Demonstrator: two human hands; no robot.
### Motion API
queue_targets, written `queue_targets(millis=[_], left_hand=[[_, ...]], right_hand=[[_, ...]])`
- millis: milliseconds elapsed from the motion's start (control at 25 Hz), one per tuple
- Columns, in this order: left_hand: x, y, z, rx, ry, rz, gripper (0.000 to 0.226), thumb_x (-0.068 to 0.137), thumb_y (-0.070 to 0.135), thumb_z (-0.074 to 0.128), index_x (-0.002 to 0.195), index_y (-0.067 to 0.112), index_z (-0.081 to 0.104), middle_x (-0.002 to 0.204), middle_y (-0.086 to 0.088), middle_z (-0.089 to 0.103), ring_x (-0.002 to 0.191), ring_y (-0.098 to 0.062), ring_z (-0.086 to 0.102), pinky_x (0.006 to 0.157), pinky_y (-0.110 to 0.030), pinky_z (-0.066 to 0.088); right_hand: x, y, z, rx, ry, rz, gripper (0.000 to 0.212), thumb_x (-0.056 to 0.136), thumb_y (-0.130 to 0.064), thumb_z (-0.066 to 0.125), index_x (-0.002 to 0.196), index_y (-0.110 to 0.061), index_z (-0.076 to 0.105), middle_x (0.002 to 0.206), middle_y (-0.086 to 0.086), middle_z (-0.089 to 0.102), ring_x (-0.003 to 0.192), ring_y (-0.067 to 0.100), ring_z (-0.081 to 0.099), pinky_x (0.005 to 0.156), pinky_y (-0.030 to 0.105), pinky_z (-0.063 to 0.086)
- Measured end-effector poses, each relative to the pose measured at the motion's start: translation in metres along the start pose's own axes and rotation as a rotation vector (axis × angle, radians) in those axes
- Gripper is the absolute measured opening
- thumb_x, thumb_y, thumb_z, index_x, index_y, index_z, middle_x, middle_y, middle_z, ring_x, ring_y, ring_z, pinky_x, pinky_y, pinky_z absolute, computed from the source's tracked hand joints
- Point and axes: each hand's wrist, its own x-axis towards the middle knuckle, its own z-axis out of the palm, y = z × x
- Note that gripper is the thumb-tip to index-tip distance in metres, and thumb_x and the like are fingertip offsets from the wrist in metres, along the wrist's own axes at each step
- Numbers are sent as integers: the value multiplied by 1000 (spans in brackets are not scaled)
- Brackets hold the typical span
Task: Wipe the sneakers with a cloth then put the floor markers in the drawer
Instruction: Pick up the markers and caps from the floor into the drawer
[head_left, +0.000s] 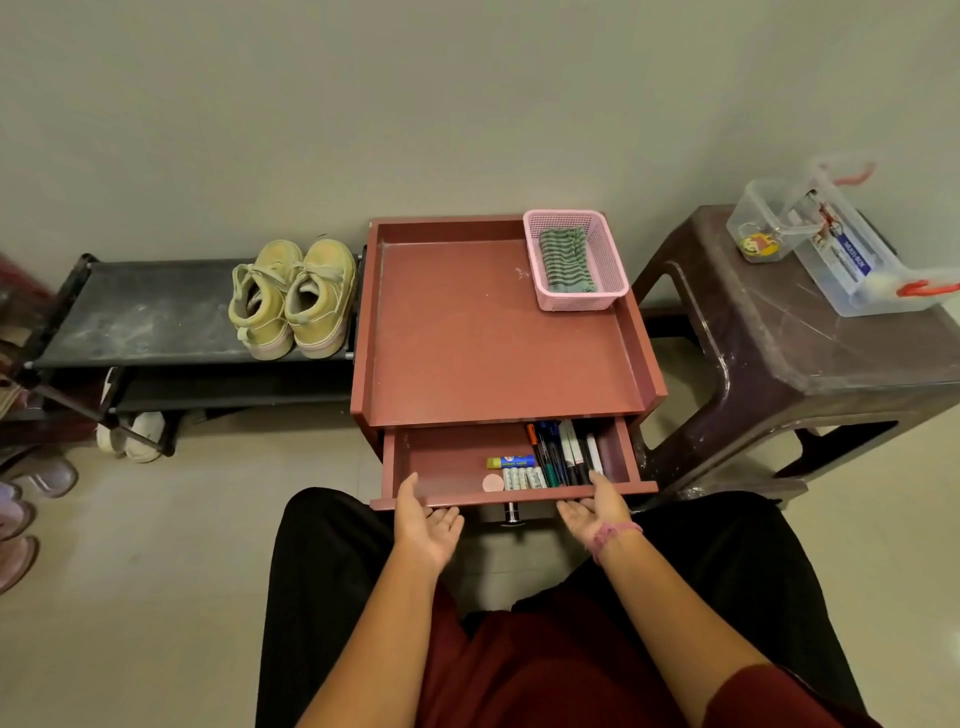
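Observation:
The red cabinet's drawer (447, 462) stands pulled out, with several markers (563, 454) lying in its right part beside a glue stick and small batteries. My left hand (423, 525) and my right hand (597, 512) are palm-up at the drawer's front edge, thumbs on top of the front panel, fingers under it. A pair of yellowish sneakers (293, 299) sits on the black shoe rack's top shelf. A green striped cloth (566, 260) lies in the pink basket (613, 280) on the cabinet top.
A brown plastic stool (789, 338) at the right carries clear plastic boxes (852, 260). The black shoe rack (145, 312) stands left of the cabinet with white shoes (132, 434) beneath it. More footwear lines the far left edge. My knees flank the drawer.

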Motion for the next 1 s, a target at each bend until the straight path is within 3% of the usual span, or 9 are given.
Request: queue_targets(millis=[160,320,560,720,1000], left_hand=[[13,9,12,29,-16,37,75,94,39,55,150,1,20,152,-22,33,138,-33,37,116,-41,27],[27,20,24,78,-37,46,65,97,43,47,146,3,33,147,-20,43,135,-29,43,114,-39,27],[36,33,49,20,-124,77,66,100,45,35,151,5,24,154,-14,32,142,-27,33,116,-42,24],[40,37,60,-12,-136,81,67,100,44,33,153,8,15,157,-13,25,146,-26,23,118,-45,20],[41,29,57,-66,-158,81,66,100,42,35,154,11,13,157,-10,27,146,-27,22,118,-46,19]], right_hand=[[7,-10,18,-5,-26,-8,67,94,-28,55,142,7,25,146,22,34,132,32,41,109,39,37],[14,-23,45,-29,-42,-38,66,93,-27,57,142,7,27,144,22,36,129,31,43,106,38,40],[25,-35,75,-50,-68,-73,56,93,-24,57,136,5,36,139,20,44,123,28,51,99,35,46],[31,-38,81,-82,-89,-65,53,95,-23,55,137,3,36,142,17,41,131,26,43,104,35,40],[37,-30,72,-116,-114,-46,48,96,-28,51,138,-8,41,144,8,42,135,23,36,98,36,39]])
